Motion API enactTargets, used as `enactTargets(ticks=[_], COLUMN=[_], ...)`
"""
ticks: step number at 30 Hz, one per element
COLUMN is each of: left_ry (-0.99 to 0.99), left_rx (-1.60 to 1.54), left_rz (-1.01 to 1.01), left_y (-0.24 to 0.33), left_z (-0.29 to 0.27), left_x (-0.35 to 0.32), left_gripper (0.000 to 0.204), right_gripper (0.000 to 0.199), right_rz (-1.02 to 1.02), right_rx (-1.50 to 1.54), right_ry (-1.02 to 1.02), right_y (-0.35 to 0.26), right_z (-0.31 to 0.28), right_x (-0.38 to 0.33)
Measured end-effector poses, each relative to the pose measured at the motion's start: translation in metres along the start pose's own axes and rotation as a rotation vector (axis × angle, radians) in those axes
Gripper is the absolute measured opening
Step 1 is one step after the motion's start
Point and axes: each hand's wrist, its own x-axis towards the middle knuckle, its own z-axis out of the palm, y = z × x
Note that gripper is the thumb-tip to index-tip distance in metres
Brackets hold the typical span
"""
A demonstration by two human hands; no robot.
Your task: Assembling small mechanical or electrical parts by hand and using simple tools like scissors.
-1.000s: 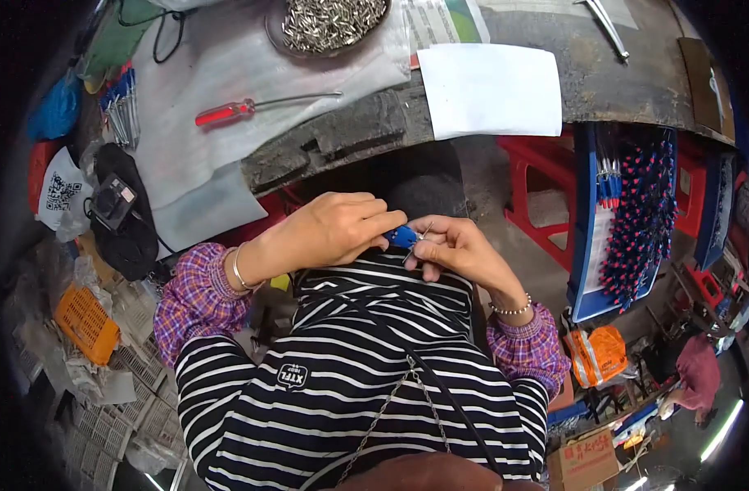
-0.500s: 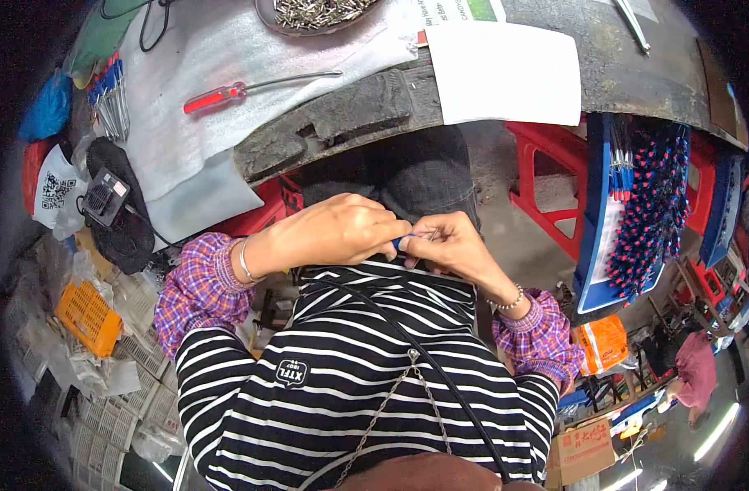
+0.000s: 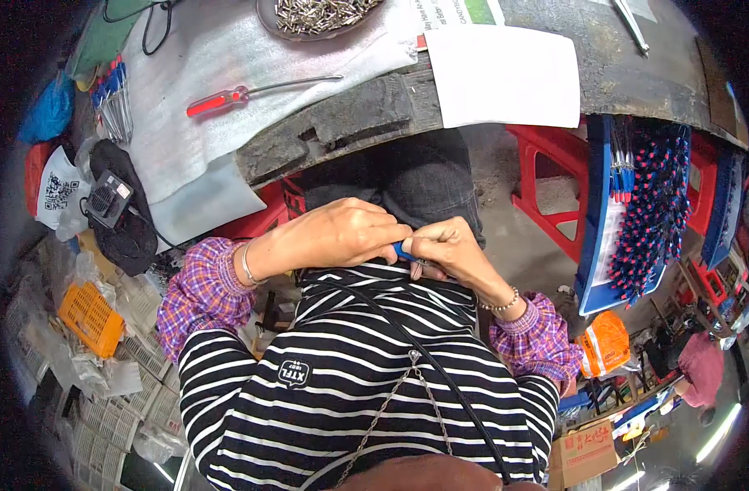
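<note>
In front of my striped top, my left hand (image 3: 347, 233) and my right hand (image 3: 448, 250) meet over a small blue-handled tool (image 3: 402, 251). Left fingertips pinch the blue end. The thumb and fingers of the right hand close on the other side, where a bit of thin metal shows beneath them. Most of the tool is hidden by fingers. Beyond the hands, on the worktable, lies a screwdriver (image 3: 219, 102) with a clear red handle and long shaft. A round bowl (image 3: 265, 18) of small metal pieces stands farther back.
A blue tray (image 3: 591, 278) at the right holds many blue, red-tipped tools with metal shafts. A similar bunch (image 3: 112, 102) lies far left. White paper (image 3: 505, 78) overhangs the table edge. Red stools (image 3: 546, 180), a small black device (image 3: 108, 200) and an orange basket (image 3: 90, 317) surround me.
My right hand has turned slightly and its fingers have moved down. More of the blue handle now shows between the hands. The left hand keeps nearly the same place.
</note>
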Motion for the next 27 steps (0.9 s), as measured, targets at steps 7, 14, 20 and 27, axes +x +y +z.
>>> enactTargets(ticks=[7,14,20,27], left_ry=[0.028,-0.159,0.044,0.165], left_rx=[0.026,-0.153,-0.125,-0.079], left_rz=[-0.016,-0.045,-0.035,-0.149], left_y=[0.002,-0.002,-0.011,-0.008], left_z=[0.008,-0.008,-0.009,-0.018], left_x=[-0.007,-0.001,-0.002,-0.006], left_gripper=[0.033,0.030,0.028,0.030], right_gripper=[0.023,0.021,0.020,0.034], right_rz=[0.031,0.009,-0.016,-0.218], right_rx=[0.075,-0.015,0.028,-0.078], right_ry=[-0.012,-0.029,0.004,-0.074], right_y=[0.004,0.002,-0.003,-0.011], right_z=[0.000,0.006,0.004,-0.006], right_x=[0.000,-0.002,0.001,0.003])
